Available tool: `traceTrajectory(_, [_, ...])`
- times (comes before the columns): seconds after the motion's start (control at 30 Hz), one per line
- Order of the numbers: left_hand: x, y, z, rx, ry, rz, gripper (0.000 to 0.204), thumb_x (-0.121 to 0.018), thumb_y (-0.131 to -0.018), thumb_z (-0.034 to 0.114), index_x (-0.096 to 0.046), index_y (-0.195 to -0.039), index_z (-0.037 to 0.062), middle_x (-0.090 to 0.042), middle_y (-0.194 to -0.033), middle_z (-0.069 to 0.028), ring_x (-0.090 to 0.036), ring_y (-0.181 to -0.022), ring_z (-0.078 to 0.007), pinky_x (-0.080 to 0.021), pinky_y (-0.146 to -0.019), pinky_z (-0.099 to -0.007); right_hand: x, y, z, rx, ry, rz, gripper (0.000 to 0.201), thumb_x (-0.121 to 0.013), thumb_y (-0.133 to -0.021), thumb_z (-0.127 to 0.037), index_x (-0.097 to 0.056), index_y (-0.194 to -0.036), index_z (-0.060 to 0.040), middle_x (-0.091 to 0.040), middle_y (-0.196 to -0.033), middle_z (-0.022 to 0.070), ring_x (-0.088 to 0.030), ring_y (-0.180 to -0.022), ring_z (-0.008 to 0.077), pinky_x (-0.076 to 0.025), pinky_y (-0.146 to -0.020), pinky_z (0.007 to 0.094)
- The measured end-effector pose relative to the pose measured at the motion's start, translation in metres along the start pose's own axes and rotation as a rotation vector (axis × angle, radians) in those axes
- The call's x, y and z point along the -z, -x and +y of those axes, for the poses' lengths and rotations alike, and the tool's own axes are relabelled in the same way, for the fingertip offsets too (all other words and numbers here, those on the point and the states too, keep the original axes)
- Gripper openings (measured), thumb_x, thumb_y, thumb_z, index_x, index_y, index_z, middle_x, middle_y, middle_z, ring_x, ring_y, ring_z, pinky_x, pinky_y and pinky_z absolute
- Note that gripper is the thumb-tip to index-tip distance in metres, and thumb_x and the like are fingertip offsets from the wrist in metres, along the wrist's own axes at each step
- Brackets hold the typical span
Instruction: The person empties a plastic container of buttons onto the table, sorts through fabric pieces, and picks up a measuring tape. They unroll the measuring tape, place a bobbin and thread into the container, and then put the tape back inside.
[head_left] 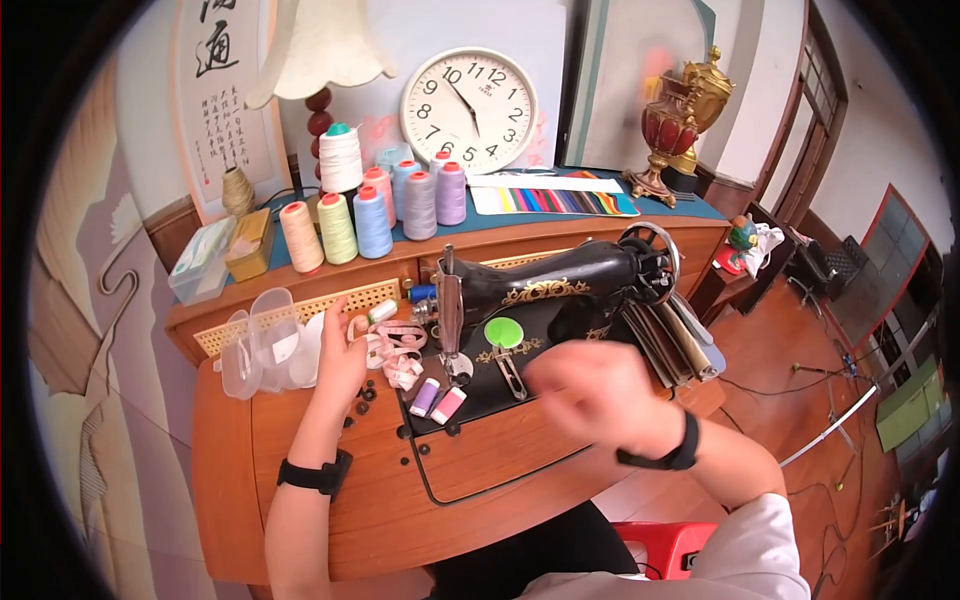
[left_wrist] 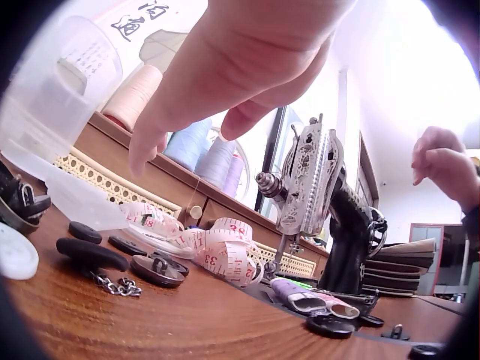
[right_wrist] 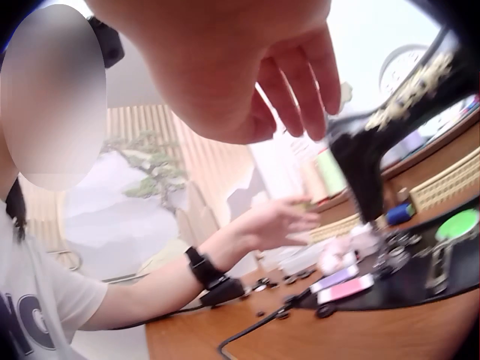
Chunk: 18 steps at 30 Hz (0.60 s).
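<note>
My left hand (head_left: 345,350) hovers over the left part of the table with its fingers extended, between clear plastic containers (head_left: 272,335) and a pink tape measure (head_left: 403,345). In the left wrist view no object shows between its fingers; dark buttons (left_wrist: 157,270) lie below. A small white spool (head_left: 383,311) sits just past the fingertips. My right hand (head_left: 590,390), blurred, is raised in front of the black sewing machine (head_left: 560,285). Its fingers hang loosely bent in the right wrist view, holding nothing visible. Purple (head_left: 424,397) and pink (head_left: 449,405) thread spools lie near the needle.
Several thread cones (head_left: 374,225) stand on the back ledge beside a lamp (head_left: 322,50) and a clock (head_left: 470,110). A green disc (head_left: 504,333) rests on the machine bed. Stacked dark folders (head_left: 668,345) sit at the right. A red stool (head_left: 665,545) is below.
</note>
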<state>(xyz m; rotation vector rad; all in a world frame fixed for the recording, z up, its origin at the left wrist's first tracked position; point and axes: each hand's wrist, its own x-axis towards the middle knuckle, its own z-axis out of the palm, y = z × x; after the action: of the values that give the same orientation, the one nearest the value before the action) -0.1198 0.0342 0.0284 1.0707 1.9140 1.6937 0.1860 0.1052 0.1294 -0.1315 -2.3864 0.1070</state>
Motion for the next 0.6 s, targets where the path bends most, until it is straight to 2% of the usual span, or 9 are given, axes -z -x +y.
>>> traceTrajectory(0.03, [-0.003, -0.006, -0.017, -0.039, 0.043, -0.012, 0.063, -0.045, -0.082, -0.009, -0.029, -0.141, 0.0057, -0.038, -0.135, -0.0228, -0.040, -0.128, -0.0296, -0.033, -0.105, -0.0363, 0.015, 0.006, 0.017, -0.045, 0.040, 0.069, 0.011, -0.063, -0.069, -0.002, -0.063, -0.079, -0.0069, -0.062, -0.073, 0.0076, -0.063, -0.067, 0.0259, -0.053, -0.058, 0.0345])
traceTrajectory(0.1, [0.000, 0.004, 0.008, -0.026, 0.045, 0.011, 0.062, -0.046, -0.083, -0.008, -0.029, -0.141, 0.0068, -0.039, -0.135, -0.0234, -0.038, -0.130, -0.0302, -0.032, -0.106, -0.0361, 0.046, 0.015, 0.041, -0.245, 0.099, 0.197, 0.014, -0.066, -0.072, -0.001, -0.065, -0.086, -0.0041, -0.065, -0.078, 0.0101, -0.064, -0.073, 0.0272, -0.052, -0.066, 0.0346])
traceTrajectory(0.13, [0.001, -0.015, -0.031, -0.094, 0.077, -0.008, 0.062, -0.047, -0.084, -0.008, -0.030, -0.141, 0.0075, -0.039, -0.136, -0.0241, -0.037, -0.132, -0.0312, -0.030, -0.108, -0.0372, 0.057, 0.025, 0.060, -0.291, 0.165, 0.272, 0.016, -0.068, -0.073, -0.002, -0.065, -0.089, -0.0033, -0.065, -0.084, 0.0110, -0.064, -0.078, 0.0283, -0.051, -0.070, 0.0350])
traceTrajectory(0.17, [0.003, -0.005, -0.010, -0.049, 0.097, 0.007, 0.061, -0.047, -0.084, -0.007, -0.030, -0.141, 0.0075, -0.039, -0.136, -0.0244, -0.036, -0.132, -0.0314, -0.029, -0.108, -0.0381, 0.069, 0.036, 0.076, -0.413, 0.219, 0.267, 0.023, -0.070, -0.072, -0.004, -0.064, -0.095, -0.0031, -0.064, -0.093, 0.0126, -0.062, -0.087, 0.0306, -0.050, -0.076, 0.0365])
traceTrajectory(0.23, [0.004, 0.006, 0.014, -0.017, 0.090, 0.026, 0.059, -0.047, -0.084, -0.005, -0.031, -0.140, 0.0078, -0.039, -0.136, -0.0244, -0.036, -0.133, -0.0319, -0.028, -0.109, -0.0405, 0.091, 0.061, 0.110, -0.493, 0.379, 0.185, 0.038, -0.073, -0.073, -0.011, -0.059, -0.108, -0.0028, -0.059, -0.110, 0.0160, -0.055, -0.107, 0.0336, -0.044, -0.093, 0.0392])
traceTrajectory(0.33, [0.006, 0.010, 0.023, -0.024, 0.083, 0.017, 0.058, -0.047, -0.085, -0.004, -0.033, -0.139, 0.0080, -0.039, -0.137, -0.0235, -0.036, -0.132, -0.0316, -0.029, -0.109, -0.0402, 0.105, 0.111, 0.168, -0.764, 0.435, 0.147, 0.056, -0.074, -0.076, -0.029, -0.053, -0.121, -0.0015, -0.052, -0.121, 0.0225, -0.051, -0.113, 0.0380, -0.043, -0.096, 0.0407])
traceTrajectory(0.43, [0.007, 0.013, 0.030, -0.010, 0.091, -0.002, 0.060, -0.051, -0.085, -0.003, -0.033, -0.140, 0.0125, -0.039, -0.137, -0.0216, -0.036, -0.132, -0.0286, -0.033, -0.105, -0.0374, 0.113, 0.141, 0.201, -1.136, 0.328, 0.031, 0.080, -0.071, -0.077, -0.050, -0.043, -0.132, 0.0011, -0.045, -0.130, 0.0263, -0.049, -0.120, 0.0364, -0.042, -0.097, 0.0406])
traceTrajectory(0.53, [0.004, 0.016, 0.040, 0.008, 0.096, -0.014, 0.059, -0.052, -0.086, -0.002, -0.033, -0.141, 0.0122, -0.041, -0.136, -0.0214, -0.037, -0.131, -0.0286, -0.034, -0.106, -0.0373, 0.109, 0.161, 0.219, -1.156, 0.158, -0.069, 0.088, -0.070, -0.076, -0.054, -0.040, -0.134, 0.0049, -0.045, -0.133, 0.0282, -0.048, -0.121, 0.0362, -0.041, -0.099, 0.0409])
traceTrajectory(0.6, [0.004, 0.023, 0.046, 0.032, 0.132, -0.086, 0.054, -0.052, -0.089, 0.000, -0.034, -0.138, 0.0091, -0.042, -0.133, -0.0183, -0.041, -0.126, -0.0265, -0.036, -0.103, -0.0355, 0.110, 0.146, 0.200, -1.172, 0.032, -0.135, 0.094, -0.067, -0.076, -0.060, -0.041, -0.134, 0.0087, -0.052, -0.125, 0.0311, -0.053, -0.117, 0.0365, -0.041, -0.100, 0.0394])
